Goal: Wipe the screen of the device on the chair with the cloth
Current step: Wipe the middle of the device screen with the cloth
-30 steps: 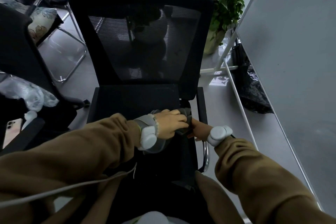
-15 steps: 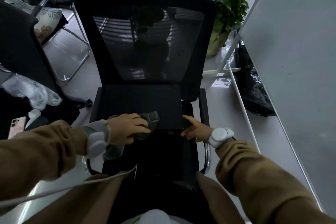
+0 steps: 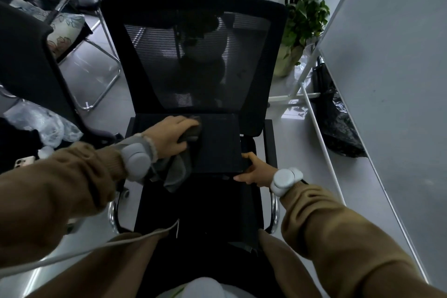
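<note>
A flat dark device [image 3: 217, 145] with a black screen lies on the seat of a black mesh-back chair [image 3: 193, 55]. My left hand [image 3: 171, 134] presses a grey cloth [image 3: 179, 169] onto the far left part of the screen; a loose end of the cloth hangs down over the device's near left edge. At the near right corner, my right hand [image 3: 254, 169] grips the device, thumb on top.
A second black chair [image 3: 24, 60] stands at the left, with a plastic bag [image 3: 41, 123] and a phone [image 3: 23, 161] below it. A grey partition [image 3: 387, 68] runs along the right, a black bag [image 3: 338, 123] at its foot. Potted plants [image 3: 302, 24] stand behind the chair.
My left hand has carried the cloth from the device's near right corner leftward, then up to the far left part of the screen. My right hand has stayed on the near right corner.
</note>
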`<state>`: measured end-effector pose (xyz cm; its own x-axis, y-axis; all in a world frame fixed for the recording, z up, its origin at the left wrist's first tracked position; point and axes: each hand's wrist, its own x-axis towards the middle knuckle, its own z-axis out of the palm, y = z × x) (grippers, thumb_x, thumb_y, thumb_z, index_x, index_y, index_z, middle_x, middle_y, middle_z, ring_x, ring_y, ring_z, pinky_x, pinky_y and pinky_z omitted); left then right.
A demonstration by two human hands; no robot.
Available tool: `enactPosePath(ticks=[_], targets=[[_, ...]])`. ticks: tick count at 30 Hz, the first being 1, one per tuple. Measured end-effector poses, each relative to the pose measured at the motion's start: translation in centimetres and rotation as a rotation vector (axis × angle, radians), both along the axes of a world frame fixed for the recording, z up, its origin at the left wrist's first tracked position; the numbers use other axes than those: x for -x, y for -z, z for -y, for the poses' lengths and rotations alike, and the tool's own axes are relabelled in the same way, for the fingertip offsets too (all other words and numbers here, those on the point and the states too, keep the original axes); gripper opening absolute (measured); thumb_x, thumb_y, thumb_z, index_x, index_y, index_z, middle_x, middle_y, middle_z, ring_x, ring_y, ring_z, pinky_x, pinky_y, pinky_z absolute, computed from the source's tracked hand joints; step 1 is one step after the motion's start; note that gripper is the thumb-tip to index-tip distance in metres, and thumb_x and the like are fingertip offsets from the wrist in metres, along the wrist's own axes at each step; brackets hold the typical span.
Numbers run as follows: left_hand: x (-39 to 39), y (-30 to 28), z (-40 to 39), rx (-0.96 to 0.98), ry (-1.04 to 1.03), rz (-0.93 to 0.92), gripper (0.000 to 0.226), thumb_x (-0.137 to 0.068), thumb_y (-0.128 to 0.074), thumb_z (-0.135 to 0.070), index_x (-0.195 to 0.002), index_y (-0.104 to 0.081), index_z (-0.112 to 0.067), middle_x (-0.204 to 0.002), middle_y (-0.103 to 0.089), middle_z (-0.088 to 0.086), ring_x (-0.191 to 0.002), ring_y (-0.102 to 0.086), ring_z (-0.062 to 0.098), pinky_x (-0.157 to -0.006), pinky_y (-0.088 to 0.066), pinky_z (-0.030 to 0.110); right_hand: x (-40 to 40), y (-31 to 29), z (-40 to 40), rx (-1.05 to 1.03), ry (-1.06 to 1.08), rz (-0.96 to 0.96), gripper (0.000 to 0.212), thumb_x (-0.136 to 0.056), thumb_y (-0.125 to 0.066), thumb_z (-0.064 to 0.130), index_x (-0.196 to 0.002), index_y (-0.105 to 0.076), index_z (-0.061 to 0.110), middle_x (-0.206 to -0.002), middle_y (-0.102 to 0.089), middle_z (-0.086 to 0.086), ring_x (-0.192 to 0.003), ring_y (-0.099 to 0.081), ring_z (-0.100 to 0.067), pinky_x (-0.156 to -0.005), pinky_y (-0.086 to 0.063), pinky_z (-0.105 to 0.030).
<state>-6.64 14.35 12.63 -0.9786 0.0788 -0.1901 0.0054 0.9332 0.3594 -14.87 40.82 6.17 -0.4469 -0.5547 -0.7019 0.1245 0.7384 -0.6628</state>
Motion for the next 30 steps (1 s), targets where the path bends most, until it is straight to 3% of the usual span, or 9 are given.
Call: enactPosePath(ticks=[4,9,11,14,17,20,22,26,30], targets=[[4.1,0.8,-5.2,0.035,0.077,-0.093,0.048,-0.085,-0.054,-0.011,-0.132,-0.045,-0.006,-0.137,-0.043,0.016,-0.118,-0.044,0.036,-0.105,-0.033,0.039,-0.1,0.2,0.1,0.012,0.018,-0.006,0.071,-0.086,-0.068,0.015,-0.142,-0.025,0.014,-0.097,-0.054,0.000,-0.061,-0.048,-0.007,-0.036,-0.037,-0.005],[8.3,2.4,-9.0,0.179,0.099,-0.029,0.037,-0.092,-0.043,-0.008,-0.129,-0.045,-0.010,-0.143,-0.028,0.013,-0.119,-0.037,0.038,-0.096,-0.044,0.047,-0.2,0.4,0.1,-0.002,-0.010,-0.027,0.074,-0.086,-0.067,0.018,-0.144,-0.021,0.016,-0.108,-0.051,-0.004,-0.064,-0.049,-0.004,-0.036,-0.037,-0.005],[9.3,2.9,-9.3,0.266,0.145,0.005,0.039,-0.092,-0.042,-0.007,-0.130,-0.045,-0.011,-0.143,-0.028,0.012,-0.121,-0.038,0.038,-0.095,-0.045,0.046,-0.1,0.7,-0.1,0.001,-0.018,-0.044,0.077,-0.086,-0.068,0.017,-0.146,-0.019,0.016,-0.109,-0.050,-0.004,-0.066,-0.049,-0.004,-0.041,-0.041,-0.007],[9.9,3.6,-8.6,0.402,0.281,-0.005,0.045,-0.094,-0.040,-0.009,-0.138,-0.038,-0.015,-0.148,-0.027,0.009,-0.127,-0.033,0.037,-0.096,-0.042,0.044,0.0,1.1,-0.1,0.020,-0.018,-0.042,0.079,-0.086,-0.068,0.015,-0.147,-0.017,0.014,-0.115,-0.053,-0.014,-0.069,-0.050,-0.005,-0.060,-0.046,-0.017],[10.4,3.5,-7.9,0.468,0.314,-0.016,0.047,-0.094,-0.038,-0.010,-0.140,-0.033,-0.018,-0.149,-0.025,0.006,-0.129,-0.032,0.037,-0.096,-0.041,0.046,0.3,1.0,0.0,0.021,-0.023,-0.041,0.078,-0.086,-0.068,0.016,-0.146,-0.018,0.015,-0.111,-0.054,-0.011,-0.068,-0.050,-0.005,-0.058,-0.045,-0.015],[11.0,3.2,-7.3,0.482,0.220,0.024,0.048,-0.094,-0.039,-0.010,-0.141,-0.033,-0.020,-0.148,-0.025,0.007,-0.125,-0.035,0.038,-0.096,-0.042,0.046,0.5,0.8,0.1,0.007,-0.039,-0.023,0.077,-0.086,-0.067,0.016,-0.146,-0.018,0.017,-0.088,-0.053,0.003,-0.063,-0.051,-0.008,-0.045,-0.042,-0.009],[11.0,3.1,-6.6,0.440,0.115,0.063,0.049,-0.093,-0.039,-0.011,-0.140,-0.034,-0.022,-0.147,-0.025,0.006,-0.123,-0.035,0.038,-0.097,-0.042,0.047,0.6,0.9,0.0,0.009,-0.028,-0.013,0.077,-0.086,-0.067,0.015,-0.146,-0.018,0.017,-0.080,-0.051,0.006,-0.062,-0.051,-0.010,-0.050,-0.043,-0.014],[9.8,3.2,-4.0,0.411,-0.018,0.096,0.048,-0.093,-0.039,-0.012,-0.140,-0.035,-0.023,-0.146,-0.024,0.007,-0.122,-0.034,0.039,-0.098,-0.038,0.048,0.5,1.0,0.0,0.011,-0.011,0.001,0.076,-0.087,-0.066,0.013,-0.146,-0.019,0.017,-0.082,-0.053,0.004,-0.064,-0.050,-0.012,-0.054,-0.043,-0.015],[6.7,3.8,0.1,0.399,-0.134,0.046,0.047,-0.092,-0.045,-0.017,-0.138,-0.039,-0.022,-0.147,-0.027,0.009,-0.121,-0.037,0.040,-0.098,-0.040,0.049,0.5,0.7,0.0,-0.015,-0.035,-0.012,0.073,-0.088,-0.065,0.016,-0.145,-0.020,0.021,-0.098,-0.057,-0.004,-0.063,-0.050,-0.009,-0.039,-0.038,-0.005]])
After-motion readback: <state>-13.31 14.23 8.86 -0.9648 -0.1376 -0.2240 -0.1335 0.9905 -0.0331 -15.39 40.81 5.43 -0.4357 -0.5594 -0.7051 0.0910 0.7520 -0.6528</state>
